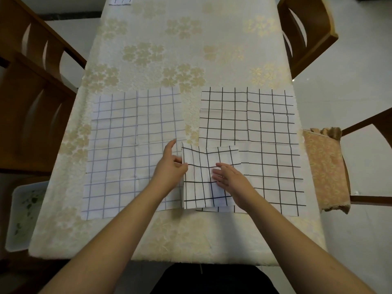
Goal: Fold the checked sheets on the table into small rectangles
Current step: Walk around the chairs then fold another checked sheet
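- Folding in progress: one small folded piece (209,177) (black check) lies at near-centre of table (191,49), overlapping near-left corner of black sheet (254,132).
- L hand (169,166): at left edge of folded piece, thumb and curled fingers appear to pinch that edge, index finger stretched out. Grip not fully visible; judged a pinch.
- R hand (231,179): fingers straight, palm down, pressing flat on folded piece. Hands close together, both on same piece.
- Folded piece shows a kinked top edge and a centre crease; approx. rectangular, prob. needs flattening or one more fold.
- Black sheet: spread flat, right half of table, not yet folded.
- Blue sheet (131,149) (blue-grey check): spread flat, left half, just beside L hand, not yet folded.
- Far piece (121,0): checked item at far table edge, mostly out of frame; cannot tell if folded.
- Est. status: one piece nearly done, two full sheets left.
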